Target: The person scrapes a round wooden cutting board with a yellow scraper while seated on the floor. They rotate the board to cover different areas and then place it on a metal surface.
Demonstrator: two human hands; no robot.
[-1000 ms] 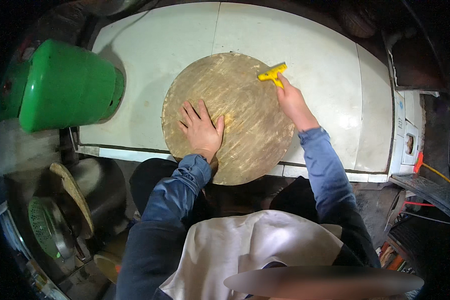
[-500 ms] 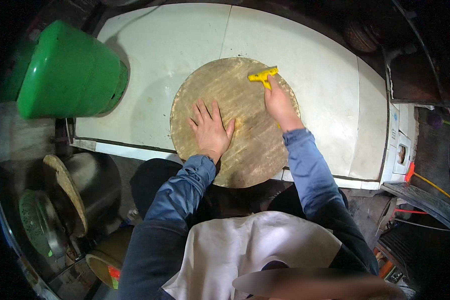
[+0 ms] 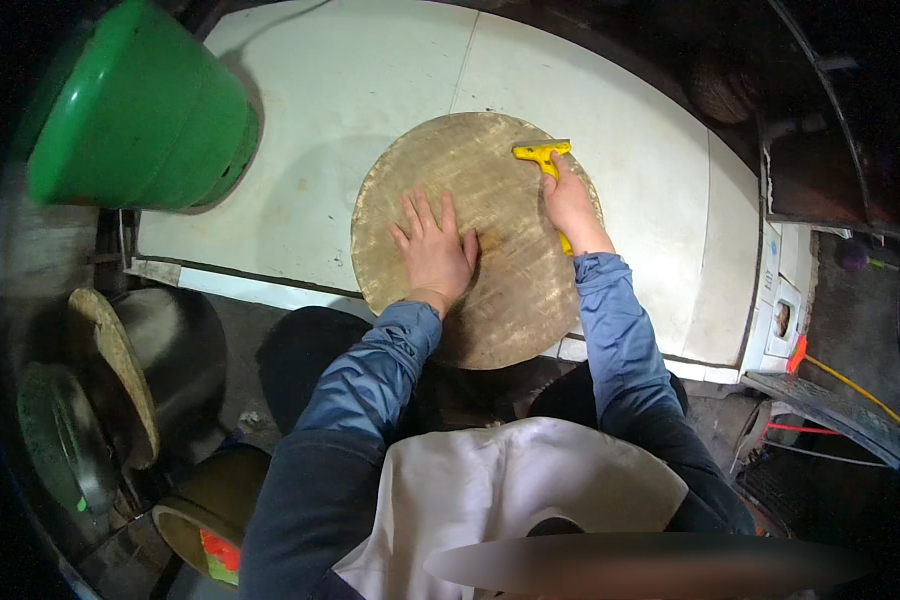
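Note:
A round, brown board (image 3: 510,300) with a scuffed, streaky surface lies flat on a pale table, its near edge hanging over the front. My left hand (image 3: 436,247) rests palm down on the board's left half, fingers spread. In my right hand (image 3: 573,208) is a yellow scraper (image 3: 542,152), the fingers wrapped round its handle. The scraper's wide head with a dark blade sits over the board's far right part, close to the rim. Whether the blade touches the surface I cannot tell.
A green plastic tub (image 3: 150,115) lies tipped at the table's (image 3: 340,120) left end. On the floor at left stand a large dark vessel with a wooden lid (image 3: 115,375) and a brown pot (image 3: 175,520). A yellow-handled tool (image 3: 850,388) leans past the right end.
The scraper and my right hand have shifted slightly right on the board, and the scraper head is turned. My left hand stays flat on it. The whole view has shifted a little.

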